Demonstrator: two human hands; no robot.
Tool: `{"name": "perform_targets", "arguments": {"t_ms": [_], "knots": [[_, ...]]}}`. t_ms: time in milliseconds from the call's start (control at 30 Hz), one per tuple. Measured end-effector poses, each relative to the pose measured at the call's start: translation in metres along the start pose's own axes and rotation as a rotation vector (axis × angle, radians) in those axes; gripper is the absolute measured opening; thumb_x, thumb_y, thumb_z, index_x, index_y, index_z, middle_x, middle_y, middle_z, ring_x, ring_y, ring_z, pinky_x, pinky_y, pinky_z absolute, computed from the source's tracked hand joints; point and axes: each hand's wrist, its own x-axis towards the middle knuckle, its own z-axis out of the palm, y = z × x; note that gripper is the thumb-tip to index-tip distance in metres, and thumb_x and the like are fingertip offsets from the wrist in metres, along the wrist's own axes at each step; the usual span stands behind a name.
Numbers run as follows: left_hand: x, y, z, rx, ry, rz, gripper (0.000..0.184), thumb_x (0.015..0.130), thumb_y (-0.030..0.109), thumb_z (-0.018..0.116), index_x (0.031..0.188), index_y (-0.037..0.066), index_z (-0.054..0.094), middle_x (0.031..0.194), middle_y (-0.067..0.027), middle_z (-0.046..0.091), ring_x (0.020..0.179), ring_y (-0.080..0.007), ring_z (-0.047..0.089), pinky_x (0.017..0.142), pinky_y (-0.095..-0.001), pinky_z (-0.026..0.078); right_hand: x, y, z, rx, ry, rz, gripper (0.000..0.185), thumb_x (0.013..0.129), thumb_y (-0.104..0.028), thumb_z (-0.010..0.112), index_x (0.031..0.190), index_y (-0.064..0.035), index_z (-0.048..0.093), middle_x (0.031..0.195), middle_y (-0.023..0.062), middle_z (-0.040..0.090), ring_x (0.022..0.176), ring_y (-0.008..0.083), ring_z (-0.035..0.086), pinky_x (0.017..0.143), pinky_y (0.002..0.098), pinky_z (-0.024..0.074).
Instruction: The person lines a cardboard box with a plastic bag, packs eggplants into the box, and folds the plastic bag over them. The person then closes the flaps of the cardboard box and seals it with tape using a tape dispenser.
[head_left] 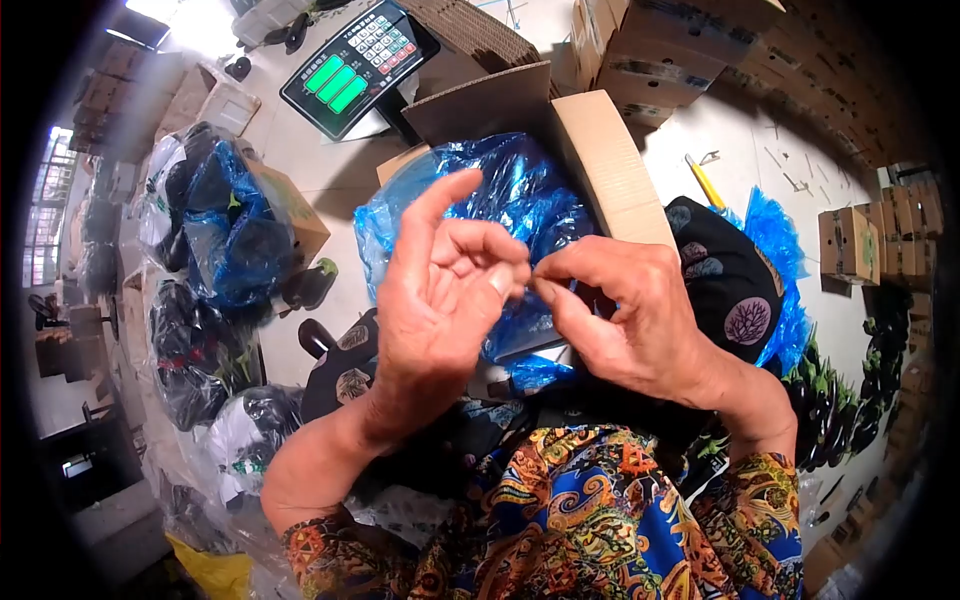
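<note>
My left hand (pixel 432 285) is raised with its palm toward me, the index finger stretched up and the thumb bent against the other fingertips. My right hand (pixel 635 315) meets it, thumb and index finger pinched together. Whatever is between the fingertips is too small to make out. Right behind and below the hands, a blue plastic bag (pixel 510 185) bulges out of an open cardboard box (pixel 610 165) whose flaps stand up. The bag's contents are hidden.
A scale display (pixel 360 68) with green readouts stands beyond the box. Eggplants (pixel 835 400) lie in rows at right. Another blue-lined box (pixel 235 230) and plastic-wrapped bundles (pixel 195 350) stand at left. A yellow-handled tool (pixel 705 182) lies on the floor. Stacked cartons (pixel 660 55) rise behind.
</note>
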Motion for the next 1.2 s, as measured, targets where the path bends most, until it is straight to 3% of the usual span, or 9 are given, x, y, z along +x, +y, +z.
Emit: {"name": "perform_targets", "arguments": {"t_ms": [233, 367, 467, 633, 733, 833, 900, 1067, 1200], "knots": [[0.028, -0.045, -0.090, 0.859, 0.193, -0.138, 0.092, 0.074, 0.033, 0.078, 0.145, 0.002, 0.030, 0.134, -0.0226, 0.047, 0.127, -0.0339, 0.046, 0.100, -0.0457, 0.043, -0.020, 0.059, -0.055, -0.477, -0.141, 0.257, 0.042, 0.088, -0.038, 0.068, 0.099, 0.0022, 0.063, 0.092, 0.0189, 0.067, 0.073, 0.0296, 0.067, 0.072, 0.0404, 0.0529], [0.026, -0.087, -0.135, 1.050, 0.057, -0.384, 0.076, 0.076, 0.035, 0.076, 0.135, 0.000, 0.045, 0.120, -0.0231, 0.058, 0.113, -0.0312, 0.056, 0.094, -0.0415, 0.047, -0.042, 0.086, -0.072, -0.365, -0.523, 0.570, 0.056, 0.091, -0.051, 0.062, 0.092, 0.0050, 0.064, 0.067, 0.0206, 0.065, 0.066, 0.0288, 0.067, 0.064, 0.0411, 0.0526], [0.019, -0.100, -0.147, 1.098, -0.169, -0.584, 0.040, 0.083, 0.031, 0.072, 0.103, -0.003, 0.065, 0.083, -0.0123, 0.068, 0.078, -0.0216, 0.064, 0.077, -0.0374, 0.049, -0.049, 0.093, -0.067, 0.170, -0.468, 0.817, 0.036, 0.096, -0.035, 0.059, 0.083, -0.0007, 0.060, 0.066, 0.0040, 0.059, 0.062, 0.0131, 0.059, 0.054, 0.0296, 0.0456], [0.015, -0.049, -0.104, 0.854, -0.343, -0.612, 0.028, 0.088, 0.022, 0.067, 0.103, -0.001, 0.067, 0.089, -0.0067, 0.069, 0.084, -0.0149, 0.062, 0.078, -0.0325, 0.049, -0.042, 0.100, -0.085, 0.627, -0.240, 0.993, 0.019, 0.094, -0.024, 0.060, 0.083, -0.0086, 0.061, 0.062, -0.0051, 0.050, 0.049, 0.0023, 0.041, 0.044, 0.0174, 0.0283], [0.014, -0.049, -0.088, 0.369, -0.302, -0.519, 0.032, 0.087, 0.022, 0.068, 0.110, 0.000, 0.065, 0.097, -0.0043, 0.069, 0.091, -0.0141, 0.061, 0.084, -0.0302, 0.048, -0.034, 0.101, -0.083, 0.781, -0.225, 0.883, 0.018, 0.093, -0.026, 0.063, 0.095, -0.0085, 0.063, 0.071, -0.0063, 0.055, 0.060, 0.0025, 0.046, 0.054, 0.0187, 0.0361], [0.005, -0.064, -0.088, 0.335, -0.267, -0.599, 0.056, 0.081, 0.023, 0.075, 0.128, 0.000, 0.055, 0.115, -0.0086, 0.064, 0.104, -0.0165, 0.059, 0.093, -0.0327, 0.046, -0.038, 0.088, -0.058, 0.655, -0.268, 0.811, 0.020, 0.091, -0.026, 0.068, 0.098, -0.0084, 0.063, 0.085, -0.0070, 0.059, 0.078, 0.0040, 0.050, 0.075, 0.0237, 0.0412], [0.001, -0.078, -0.089, 0.576, -0.359, -0.645, 0.069, 0.077, 0.023, 0.079, 0.135, 0.000, 0.048, 0.123, -0.0111, 0.060, 0.108, -0.0186, 0.057, 0.096, -0.0345, 0.046, -0.043, 0.093, -0.060, 0.645, -0.195, 0.814, 0.015, 0.091, -0.023, 0.068, 0.093, -0.0089, 0.062, 0.082, -0.0048, 0.060, 0.073, 0.0056, 0.052, 0.068, 0.0224, 0.0427], [0.001, -0.087, -0.084, 0.524, -0.480, -0.736, 0.036, 0.084, 0.019, 0.071, 0.112, -0.002, 0.062, 0.097, -0.0114, 0.068, 0.092, -0.0197, 0.063, 0.085, -0.0339, 0.049, -0.014, 0.099, -0.061, 0.725, -0.084, 0.841, 0.015, 0.094, -0.023, 0.063, 0.095, -0.0075, 0.062, 0.082, -0.0016, 0.061, 0.064, 0.0061, 0.052, 0.059, 0.0198, 0.0440], [0.028, -0.061, -0.102, -0.022, -0.119, -0.733, 0.033, 0.090, 0.011, 0.067, 0.119, -0.003, 0.059, 0.110, -0.0093, 0.067, 0.099, -0.0167, 0.066, 0.092, -0.0335, 0.054, -0.003, 0.097, -0.045, -0.187, -0.304, 0.169, 0.044, 0.082, -0.016, 0.071, 0.121, -0.0015, 0.056, 0.101, 0.0158, 0.061, 0.085, 0.0280, 0.063, 0.076, 0.0364, 0.0515]]}}
